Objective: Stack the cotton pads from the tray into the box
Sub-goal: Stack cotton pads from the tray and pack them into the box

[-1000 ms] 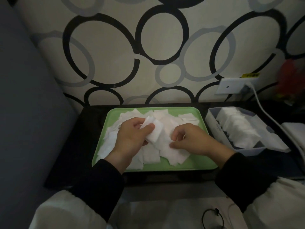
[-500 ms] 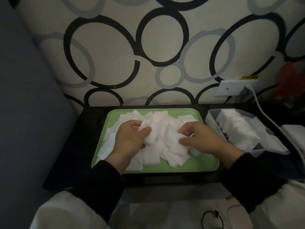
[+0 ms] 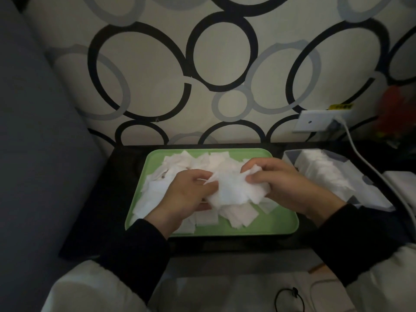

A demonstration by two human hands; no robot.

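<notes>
- One green tray (image 3: pixel 282 225), one pale box (image 3: pixel 289 154) and two hands are in view; the cotton pads are too many to count.
- The pads are thin, white, soft-edged squares, some lying flat and some crumpled.
- Most of the loose cotton pads (image 3: pixel 157 190) lie in an overlapping heap in the tray. The heap is thickest toward the tray's far and left edges, and bare green shows along the near edge and at the near right corner.
- A bunch of pads (image 3: pixel 234 191) is lifted just above the middle of the tray, between both hands.
- The left hand (image 3: pixel 186 195) grasps the bunch's left side, with its fingers curled into the pads.
- The right hand (image 3: pixel 289 185) grasps the right side, and its thumb and fingers pinch the upper corner.
- The tray sits in the middle of a dark table (image 3: pixel 99 212).
- The box stands near the table's right edge, just beside the tray's right rim.
- The box holds a tidy row of packed pads (image 3: pixel 326 176) that fills most of its length.
- One white cable (image 3: pixel 365 168) runs from a wall socket (image 3: pixel 315 120) past the box's far right side.
</notes>
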